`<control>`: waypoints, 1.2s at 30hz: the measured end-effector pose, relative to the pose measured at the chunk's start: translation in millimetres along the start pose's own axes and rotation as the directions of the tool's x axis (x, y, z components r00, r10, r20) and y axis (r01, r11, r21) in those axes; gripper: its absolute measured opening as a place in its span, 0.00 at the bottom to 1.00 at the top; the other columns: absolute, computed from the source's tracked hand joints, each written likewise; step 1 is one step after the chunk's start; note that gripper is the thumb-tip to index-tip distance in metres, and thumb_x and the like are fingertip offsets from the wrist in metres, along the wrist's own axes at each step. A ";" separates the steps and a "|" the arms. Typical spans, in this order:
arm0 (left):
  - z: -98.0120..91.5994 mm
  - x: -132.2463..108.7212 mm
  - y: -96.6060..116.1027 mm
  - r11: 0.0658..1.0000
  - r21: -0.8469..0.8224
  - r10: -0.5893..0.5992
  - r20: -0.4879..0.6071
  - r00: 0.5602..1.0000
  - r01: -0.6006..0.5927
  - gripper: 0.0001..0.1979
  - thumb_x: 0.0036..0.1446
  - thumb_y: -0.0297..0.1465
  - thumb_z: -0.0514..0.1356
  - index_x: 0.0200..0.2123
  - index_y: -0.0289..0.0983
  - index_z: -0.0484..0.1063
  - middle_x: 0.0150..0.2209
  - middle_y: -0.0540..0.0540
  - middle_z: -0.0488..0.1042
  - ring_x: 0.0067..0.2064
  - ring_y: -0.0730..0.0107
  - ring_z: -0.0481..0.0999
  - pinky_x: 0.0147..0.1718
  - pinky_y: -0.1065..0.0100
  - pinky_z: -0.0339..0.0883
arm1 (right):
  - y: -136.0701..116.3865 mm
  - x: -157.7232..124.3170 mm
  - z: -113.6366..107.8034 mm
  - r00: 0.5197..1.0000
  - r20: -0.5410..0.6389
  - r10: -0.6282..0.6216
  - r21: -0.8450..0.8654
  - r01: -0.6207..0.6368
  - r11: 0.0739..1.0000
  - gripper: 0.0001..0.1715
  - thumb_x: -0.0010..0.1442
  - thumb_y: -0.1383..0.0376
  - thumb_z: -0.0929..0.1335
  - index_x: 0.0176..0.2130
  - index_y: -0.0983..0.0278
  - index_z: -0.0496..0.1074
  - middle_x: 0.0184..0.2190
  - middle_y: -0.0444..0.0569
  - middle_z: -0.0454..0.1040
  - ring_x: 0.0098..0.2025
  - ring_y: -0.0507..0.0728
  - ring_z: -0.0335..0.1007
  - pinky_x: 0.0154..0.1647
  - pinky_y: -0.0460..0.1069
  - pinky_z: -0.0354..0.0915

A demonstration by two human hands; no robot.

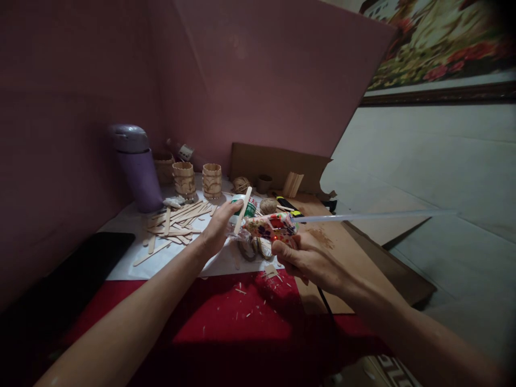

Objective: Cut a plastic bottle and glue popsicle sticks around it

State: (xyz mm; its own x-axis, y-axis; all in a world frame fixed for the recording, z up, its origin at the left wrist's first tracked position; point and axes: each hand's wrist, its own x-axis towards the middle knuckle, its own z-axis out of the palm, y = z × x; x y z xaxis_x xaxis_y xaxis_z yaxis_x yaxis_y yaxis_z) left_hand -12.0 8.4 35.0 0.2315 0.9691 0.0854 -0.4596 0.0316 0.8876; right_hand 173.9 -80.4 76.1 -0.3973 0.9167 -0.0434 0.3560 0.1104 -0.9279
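My left hand is closed around a clear plastic bottle with a green and white label. A wooden craft stick lies along the bottle's side, near my thumb. My right hand grips a flower-patterned hot glue gun, whose small red light is lit. From the gun's back a long translucent glue stick juts to the right. The gun's tip points left, close to the lower end of the craft stick; whether they touch I cannot tell.
Loose craft sticks lie on white paper at left, before a purple flask. Behind stand stick-covered cups, twine balls and a stick bundle. A yellow-black cutter rests on cardboard. Wood scraps dot the red cloth.
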 end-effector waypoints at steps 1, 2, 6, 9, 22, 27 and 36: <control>0.2 -0.3 0.2 1.000 0.000 -0.004 0.000 1.000 0.004 0.17 0.47 0.42 0.67 0.35 0.36 0.74 0.35 0.46 0.77 0.37 0.61 0.76 0.35 0.65 0.67 | -0.6 -0.2 -0.1 1.000 -0.001 0.001 0.000 -0.001 1.000 0.34 0.56 0.36 0.65 0.24 0.61 0.59 0.18 0.37 0.53 0.19 0.47 0.44 0.18 0.46 0.43; 0.5 -0.6 0.5 1.000 0.000 -0.007 0.002 1.000 0.007 0.17 0.47 0.42 0.67 0.35 0.36 0.74 0.35 0.46 0.77 0.37 0.61 0.76 0.35 0.65 0.68 | -1.0 -0.3 -0.2 1.000 -0.001 0.001 0.002 -0.001 1.000 0.34 0.56 0.35 0.65 0.24 0.61 0.59 0.18 0.37 0.52 0.19 0.47 0.44 0.18 0.46 0.42; 1.3 -1.3 1.3 1.000 0.006 0.003 0.023 1.000 -0.003 0.17 0.48 0.43 0.67 0.36 0.36 0.74 0.36 0.46 0.77 0.38 0.61 0.76 0.35 0.65 0.68 | -0.1 -0.5 -1.8 1.000 -0.008 0.015 -0.020 -0.015 1.000 0.34 0.57 0.35 0.65 0.23 0.61 0.58 0.17 0.38 0.54 0.19 0.47 0.45 0.17 0.46 0.44; 0.8 -1.0 0.9 0.999 0.020 0.034 0.028 0.999 -0.034 0.17 0.48 0.42 0.67 0.36 0.36 0.74 0.37 0.46 0.78 0.39 0.60 0.76 0.36 0.65 0.67 | 1.8 -0.1 -3.0 1.000 -0.011 0.005 -0.037 -0.005 0.999 0.33 0.58 0.36 0.64 0.24 0.61 0.58 0.17 0.38 0.56 0.20 0.48 0.47 0.18 0.46 0.45; -0.1 -1.9 0.2 0.997 0.069 0.039 0.052 0.998 -0.042 0.16 0.49 0.43 0.66 0.34 0.36 0.73 0.34 0.47 0.76 0.39 0.60 0.75 0.37 0.65 0.66 | 1.9 0.6 -3.3 0.999 -0.028 -0.023 -0.052 0.022 0.998 0.33 0.59 0.37 0.64 0.23 0.61 0.58 0.16 0.37 0.54 0.19 0.47 0.47 0.17 0.45 0.46; -1.1 -1.3 -0.9 0.993 0.101 0.050 0.036 0.998 -0.054 0.16 0.50 0.43 0.66 0.35 0.37 0.75 0.35 0.47 0.75 0.38 0.62 0.73 0.36 0.66 0.65 | 3.5 1.3 -4.4 0.999 -0.022 -0.034 -0.049 0.033 0.998 0.33 0.60 0.38 0.64 0.23 0.61 0.57 0.16 0.37 0.54 0.18 0.47 0.47 0.17 0.45 0.45; 0.4 -1.7 -0.3 0.986 0.139 0.094 0.026 0.995 -0.096 0.14 0.50 0.42 0.65 0.31 0.37 0.74 0.32 0.48 0.73 0.36 0.63 0.71 0.35 0.67 0.63 | 3.0 1.6 -5.7 0.997 -0.075 -0.031 -0.089 0.025 0.996 0.36 0.56 0.34 0.64 0.21 0.61 0.57 0.15 0.37 0.53 0.18 0.47 0.46 0.16 0.45 0.44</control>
State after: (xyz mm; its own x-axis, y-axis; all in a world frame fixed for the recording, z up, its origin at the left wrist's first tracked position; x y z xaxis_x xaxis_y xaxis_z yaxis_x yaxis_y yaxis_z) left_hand -11.9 6.7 34.8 0.2093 0.9612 0.1797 -0.3557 -0.0963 0.9296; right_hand 179.2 -76.4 75.5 -0.3439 0.9389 0.0136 0.4198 0.1667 -0.8922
